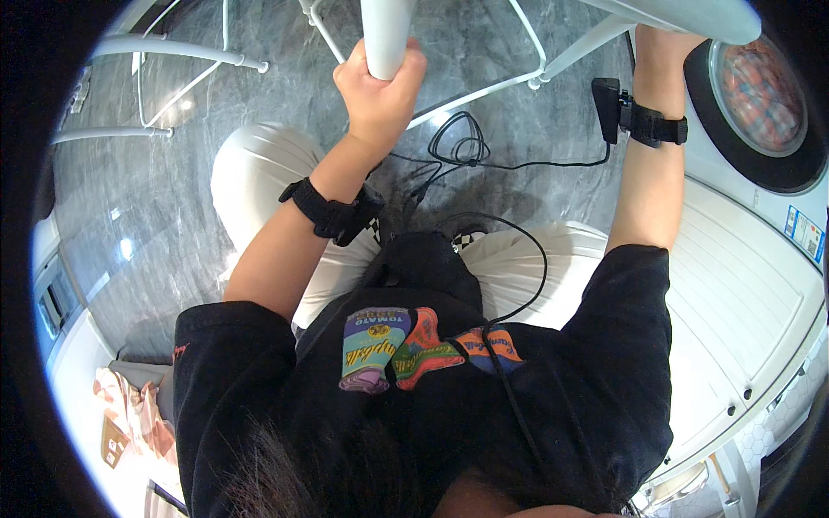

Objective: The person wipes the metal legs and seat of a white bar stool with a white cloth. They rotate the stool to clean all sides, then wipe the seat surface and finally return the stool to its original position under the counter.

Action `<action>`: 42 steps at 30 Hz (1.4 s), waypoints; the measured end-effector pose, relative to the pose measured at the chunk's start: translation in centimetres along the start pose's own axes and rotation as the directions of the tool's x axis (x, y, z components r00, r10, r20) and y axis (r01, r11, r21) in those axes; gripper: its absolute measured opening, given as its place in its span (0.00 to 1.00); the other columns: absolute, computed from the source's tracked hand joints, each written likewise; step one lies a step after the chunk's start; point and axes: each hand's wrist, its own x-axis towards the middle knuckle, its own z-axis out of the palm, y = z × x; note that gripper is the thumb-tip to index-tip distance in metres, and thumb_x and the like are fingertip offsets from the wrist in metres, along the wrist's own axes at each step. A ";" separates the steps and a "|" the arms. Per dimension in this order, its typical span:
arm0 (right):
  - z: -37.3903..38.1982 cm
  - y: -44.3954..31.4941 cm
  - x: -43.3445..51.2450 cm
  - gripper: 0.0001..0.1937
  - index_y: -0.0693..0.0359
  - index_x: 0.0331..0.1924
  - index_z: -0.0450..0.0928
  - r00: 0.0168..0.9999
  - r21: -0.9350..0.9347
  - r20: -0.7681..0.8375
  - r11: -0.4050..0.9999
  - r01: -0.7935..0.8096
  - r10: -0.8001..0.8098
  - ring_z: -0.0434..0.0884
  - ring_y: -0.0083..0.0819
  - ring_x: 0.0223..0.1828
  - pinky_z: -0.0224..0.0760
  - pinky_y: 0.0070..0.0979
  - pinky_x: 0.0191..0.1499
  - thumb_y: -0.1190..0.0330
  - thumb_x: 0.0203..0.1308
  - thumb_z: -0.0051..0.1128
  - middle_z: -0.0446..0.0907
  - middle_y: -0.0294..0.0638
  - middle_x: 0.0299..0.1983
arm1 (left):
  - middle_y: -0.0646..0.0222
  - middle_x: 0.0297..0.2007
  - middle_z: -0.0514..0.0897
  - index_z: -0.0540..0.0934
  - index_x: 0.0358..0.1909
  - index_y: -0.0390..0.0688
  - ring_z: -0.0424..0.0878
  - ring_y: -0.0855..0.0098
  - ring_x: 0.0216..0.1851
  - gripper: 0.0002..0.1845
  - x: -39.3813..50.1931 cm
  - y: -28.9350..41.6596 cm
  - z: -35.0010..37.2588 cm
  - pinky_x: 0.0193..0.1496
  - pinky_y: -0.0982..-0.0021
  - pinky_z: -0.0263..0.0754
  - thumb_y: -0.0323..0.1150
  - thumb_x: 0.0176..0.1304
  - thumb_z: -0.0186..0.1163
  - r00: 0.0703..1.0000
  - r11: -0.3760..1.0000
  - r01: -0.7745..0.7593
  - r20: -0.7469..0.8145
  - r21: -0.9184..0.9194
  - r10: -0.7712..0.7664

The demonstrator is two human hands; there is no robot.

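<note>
At the top centre, my left hand [382, 97] is wrapped around a thick white tube [386, 39] of a piece of tubular furniture. My right hand [667, 42] is at the top right, its fingers hidden behind a broad white curved part [706, 16]. Thinner white tubes [479, 100] run down from it to the floor. Each wrist wears a black strap with a small black device; a black cable [544, 164] leads from the right one to a loose coil on the floor between my knees and the frame.
Grey marbled floor [175, 207] lies below. More white tubular legs [181, 48] stand at the upper left. On the right are a front-loading washing machine [758, 97] with checked fabric behind its round door and a white panelled cabinet [725, 285]. Pinkish cloth [139, 414] lies lower left.
</note>
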 end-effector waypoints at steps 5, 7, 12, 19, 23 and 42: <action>0.8 3.4 -3.5 0.13 0.68 0.40 0.72 0.986 0.083 -0.075 0.987 -0.140 0.146 0.76 0.26 0.35 0.69 0.25 0.39 0.71 0.52 0.58 0.78 0.39 0.33 | 0.75 0.19 0.78 0.78 0.26 0.37 0.73 0.85 0.21 0.04 -0.1 0.2 -0.1 0.26 0.81 0.68 0.28 0.49 0.59 1.000 0.999 -0.017 0.009 0.029 0.017; 1.8 5.2 -7.2 0.13 0.68 0.40 0.72 0.961 0.111 -0.084 0.961 -0.254 0.264 0.77 0.26 0.35 0.69 0.25 0.39 0.72 0.52 0.58 0.78 0.39 0.33 | 0.75 0.19 0.78 0.78 0.26 0.38 0.73 0.85 0.21 0.04 0.0 0.3 0.0 0.26 0.81 0.68 0.28 0.49 0.59 1.000 1.000 -0.009 0.010 0.012 0.009; 3.9 10.0 -18.6 0.17 0.67 0.42 0.71 0.831 0.097 -0.034 0.830 -0.550 0.555 0.77 0.27 0.35 0.70 0.26 0.41 0.69 0.49 0.59 0.79 0.41 0.34 | 0.76 0.19 0.75 0.76 0.25 0.37 0.69 0.85 0.21 0.05 0.1 0.3 0.1 0.24 0.80 0.64 0.28 0.53 0.60 0.999 0.999 -0.048 0.017 0.011 0.048; 4.6 14.6 -27.5 0.21 0.62 0.47 0.70 0.667 -0.278 0.087 0.661 -0.697 0.740 0.79 0.48 0.42 0.69 0.36 0.44 0.61 0.52 0.57 0.80 0.52 0.37 | 0.75 0.18 0.74 0.74 0.24 0.37 0.68 0.83 0.19 0.08 -0.1 0.3 0.5 0.22 0.79 0.63 0.29 0.57 0.60 1.000 1.000 0.017 -0.006 -0.016 -0.017; 4.7 16.1 -29.9 0.24 0.60 0.50 0.69 0.553 -0.361 0.111 0.552 -0.752 0.826 0.78 0.49 0.44 0.68 0.37 0.46 0.56 0.51 0.56 0.79 0.52 0.39 | 0.75 0.18 0.74 0.75 0.24 0.36 0.68 0.84 0.20 0.06 0.0 0.2 0.6 0.23 0.80 0.63 0.28 0.55 0.59 0.999 0.999 0.030 -0.014 -0.010 -0.031; -3.0 1.8 -3.6 0.19 0.71 0.46 0.70 0.946 -0.223 0.180 0.948 -0.229 0.271 0.74 0.38 0.46 0.64 0.29 0.48 0.66 0.54 0.55 0.75 0.52 0.44 | 0.76 0.16 0.76 0.77 0.25 0.35 0.71 0.85 0.19 0.06 0.0 -0.5 0.5 0.23 0.80 0.67 0.29 0.48 0.59 0.999 1.000 -0.013 -0.038 0.012 0.013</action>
